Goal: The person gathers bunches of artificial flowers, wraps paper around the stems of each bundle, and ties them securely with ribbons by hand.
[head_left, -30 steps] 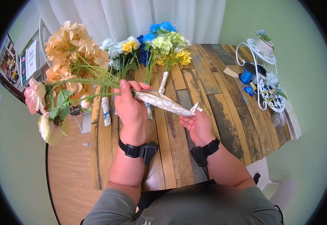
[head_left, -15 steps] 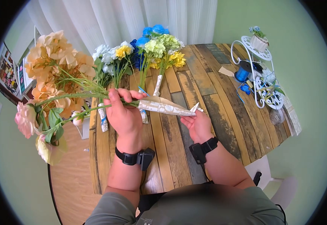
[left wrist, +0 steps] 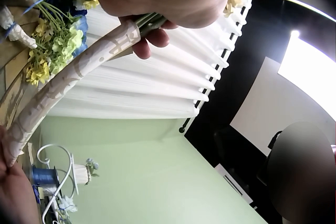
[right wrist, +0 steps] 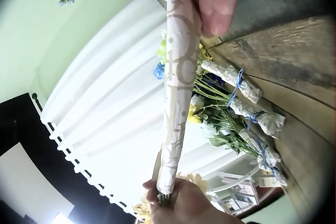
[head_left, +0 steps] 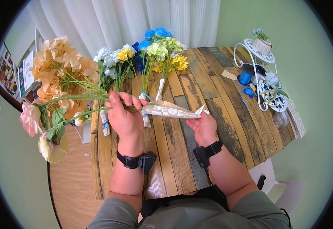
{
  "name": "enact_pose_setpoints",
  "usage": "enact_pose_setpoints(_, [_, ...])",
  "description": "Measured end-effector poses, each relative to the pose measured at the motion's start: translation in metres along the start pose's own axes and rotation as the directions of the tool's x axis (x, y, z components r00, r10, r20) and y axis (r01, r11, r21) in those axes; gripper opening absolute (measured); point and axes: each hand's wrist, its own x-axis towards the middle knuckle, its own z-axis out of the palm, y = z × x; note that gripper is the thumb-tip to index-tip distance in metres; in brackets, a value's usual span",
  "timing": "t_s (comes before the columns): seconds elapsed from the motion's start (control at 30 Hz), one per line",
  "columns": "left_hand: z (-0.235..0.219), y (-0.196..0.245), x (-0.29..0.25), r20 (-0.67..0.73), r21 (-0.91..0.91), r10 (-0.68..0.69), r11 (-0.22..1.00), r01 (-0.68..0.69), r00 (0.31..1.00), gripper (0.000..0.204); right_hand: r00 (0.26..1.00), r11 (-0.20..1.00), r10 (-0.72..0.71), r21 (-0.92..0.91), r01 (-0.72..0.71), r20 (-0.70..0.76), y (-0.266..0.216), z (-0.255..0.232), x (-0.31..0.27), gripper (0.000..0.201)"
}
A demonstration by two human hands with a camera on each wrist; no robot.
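My left hand (head_left: 126,120) grips the green stems of a bouquet of artificial flowers, with peach blooms (head_left: 65,65), a pink rose (head_left: 31,119) and a cream flower (head_left: 52,148) hanging out to the left. Patterned white-and-beige wrapping paper (head_left: 170,111) is rolled round the stem ends and tapers to the right. At the narrow end, my right hand (head_left: 205,129) pinches the paper between thumb and fingers, where a folded corner sticks up. In the right wrist view the paper roll (right wrist: 181,77) runs from one hand to the other.
Several wrapped bouquets, one with green blooms (head_left: 157,50), lie at the back of the wooden table (head_left: 197,160). On the right stand a white wire stand (head_left: 267,57) with a potted plant (head_left: 262,42) and a blue ribbon spool (head_left: 245,74). A white curtain (head_left: 151,15) hangs behind.
The bouquet has swung from sloping down to the right to nearly level, its blooms lower and further left. The paper has turned, showing its plain inner edge. Both hands keep their hold.
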Motion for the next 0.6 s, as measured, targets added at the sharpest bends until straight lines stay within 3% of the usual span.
enact_pose_setpoints(0.2, [-0.003,-0.003,-0.004,-0.007,-0.081,-0.062,0.995,0.062,0.998,0.024,0.988,0.986,-0.136,-0.090,0.142,0.071,-0.011,0.013,-0.005,0.027])
enact_pose_setpoints(0.3, [0.005,-0.006,-0.008,-0.035,-0.089,-0.161,0.984,0.158,0.986,0.025,0.976,0.948,-0.122,-0.268,0.169,0.181,-0.008,0.017,-0.007,0.025])
enact_pose_setpoints(0.37, [0.011,-0.010,-0.013,-0.057,-0.067,-0.211,0.976,0.207,0.976,0.026,0.973,0.941,-0.111,-0.294,0.168,0.201,-0.001,0.016,-0.007,0.024])
enact_pose_setpoints(0.43, [0.013,-0.016,-0.019,0.005,-0.067,-0.284,0.957,0.283,0.959,0.027,0.967,0.912,-0.045,-0.385,0.142,0.251,0.003,0.020,-0.011,0.023])
enact_pose_setpoints(0.5, [0.018,-0.018,-0.024,0.000,-0.062,-0.310,0.949,0.309,0.951,0.026,0.960,0.941,0.012,-0.328,0.085,0.280,0.006,0.021,-0.020,0.022])
enact_pose_setpoints(0.53, [0.017,-0.019,-0.026,0.031,-0.056,-0.322,0.945,0.323,0.946,0.026,0.942,0.842,-0.070,-0.487,0.232,0.327,0.010,0.021,-0.023,0.022])
enact_pose_setpoints(0.6, [0.018,-0.020,-0.029,0.056,-0.054,-0.337,0.939,0.339,0.940,0.025,0.884,0.535,-0.207,-0.709,0.460,0.419,0.010,0.023,-0.033,0.023])
